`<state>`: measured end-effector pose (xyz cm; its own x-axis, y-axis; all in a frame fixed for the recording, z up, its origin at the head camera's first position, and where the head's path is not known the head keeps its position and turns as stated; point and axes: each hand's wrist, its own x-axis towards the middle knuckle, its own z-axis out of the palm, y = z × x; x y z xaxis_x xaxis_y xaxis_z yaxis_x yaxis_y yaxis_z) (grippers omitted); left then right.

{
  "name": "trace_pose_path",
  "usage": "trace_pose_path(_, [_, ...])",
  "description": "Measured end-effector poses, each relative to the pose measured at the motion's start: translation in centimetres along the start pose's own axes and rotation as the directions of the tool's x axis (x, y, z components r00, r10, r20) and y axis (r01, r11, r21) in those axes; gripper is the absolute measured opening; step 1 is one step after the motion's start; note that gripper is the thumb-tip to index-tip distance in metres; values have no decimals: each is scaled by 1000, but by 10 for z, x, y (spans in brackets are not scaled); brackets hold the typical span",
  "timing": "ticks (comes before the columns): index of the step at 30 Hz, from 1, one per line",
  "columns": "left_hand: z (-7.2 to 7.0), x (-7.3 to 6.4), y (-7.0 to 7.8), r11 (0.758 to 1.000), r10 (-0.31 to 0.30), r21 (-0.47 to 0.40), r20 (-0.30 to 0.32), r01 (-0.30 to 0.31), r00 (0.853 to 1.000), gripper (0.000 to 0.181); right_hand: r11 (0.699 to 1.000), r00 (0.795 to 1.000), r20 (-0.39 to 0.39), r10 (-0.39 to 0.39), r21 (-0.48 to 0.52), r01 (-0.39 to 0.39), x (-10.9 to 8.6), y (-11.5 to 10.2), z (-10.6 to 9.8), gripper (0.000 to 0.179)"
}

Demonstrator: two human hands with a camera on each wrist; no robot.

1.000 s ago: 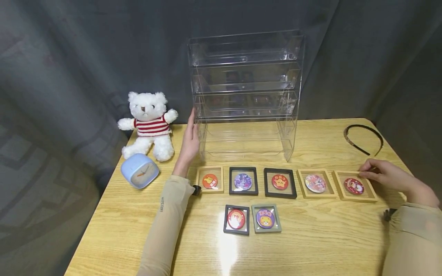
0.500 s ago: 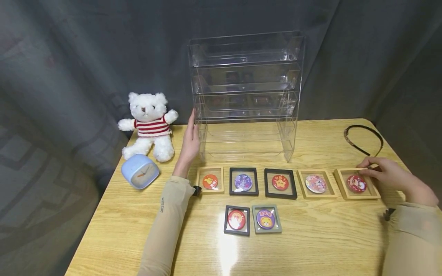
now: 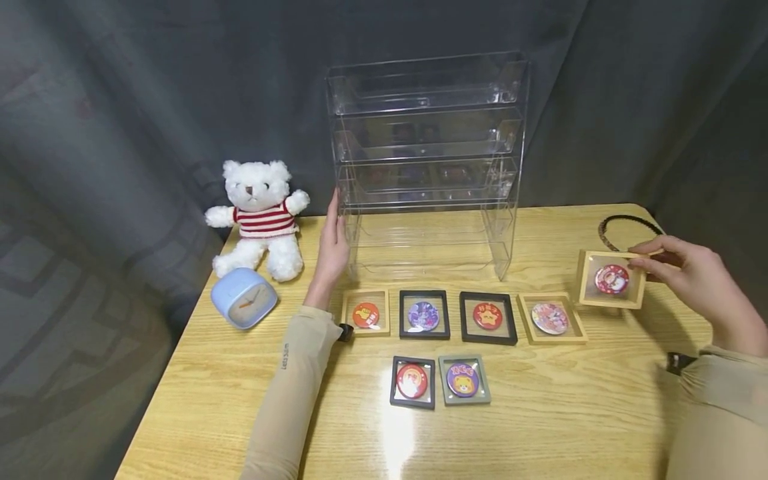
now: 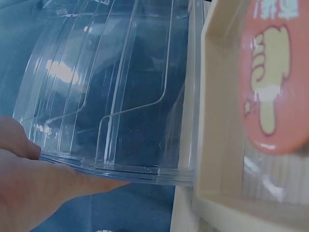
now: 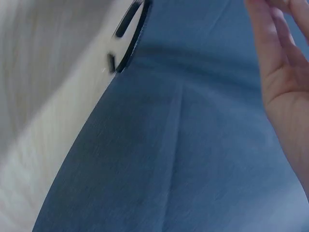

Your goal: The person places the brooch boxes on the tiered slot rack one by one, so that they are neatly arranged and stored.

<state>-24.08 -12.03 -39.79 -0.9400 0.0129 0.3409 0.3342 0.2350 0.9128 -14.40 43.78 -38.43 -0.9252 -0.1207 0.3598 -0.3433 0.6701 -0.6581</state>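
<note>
At the right of the head view my right hand (image 3: 699, 280) pinches the upper right edge of a light wood-coloured display frame (image 3: 591, 300) and holds it tilted up above the table. A red round badge (image 3: 612, 279) sits inside that frame. The right wrist view shows the right hand (image 5: 285, 82) without the frame. My left hand (image 3: 331, 257) rests with straight fingers against the left side of a clear acrylic tiered rack (image 3: 426, 153). Seen from the left wrist, the hand (image 4: 29, 188) lies along the edge of the rack (image 4: 130, 96).
Before the rack lie a wooden frame (image 3: 366, 331), black frames (image 3: 423, 335) (image 3: 489, 339), another wooden frame (image 3: 555, 339), and nearer, a black frame (image 3: 413, 403) and a green one (image 3: 467, 400). A teddy bear (image 3: 264, 217) and blue clock (image 3: 240, 297) stand left; a headband (image 3: 606, 233) lies back right.
My right hand has lifted the rightmost wooden frame off the table, tilting it upward and moving it slightly back. My left hand stays against the rack.
</note>
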Motion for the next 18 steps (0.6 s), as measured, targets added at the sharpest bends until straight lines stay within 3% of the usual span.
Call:
trace_pose_path(4, [2,-2,1,999,-9,34,-21,10,1000,58,1000,990,-140,-5,5,6,12,-19,13,13])
trace_pose_path(9, [-1,-4,1,996,-22,86,-65,28,998,58,992,959,-282,-19,114,53,29,-43,32,16])
trace_pose_path(13, [0,-4,2,996,-21,83,-61,26,998,57,982,941,-339,-12,172,75,41,-60,37,15])
trace_pose_path(18, [5,-5,3,996,-28,78,-59,33,998,57,981,934,-355,-25,170,91,59,-80,35,13])
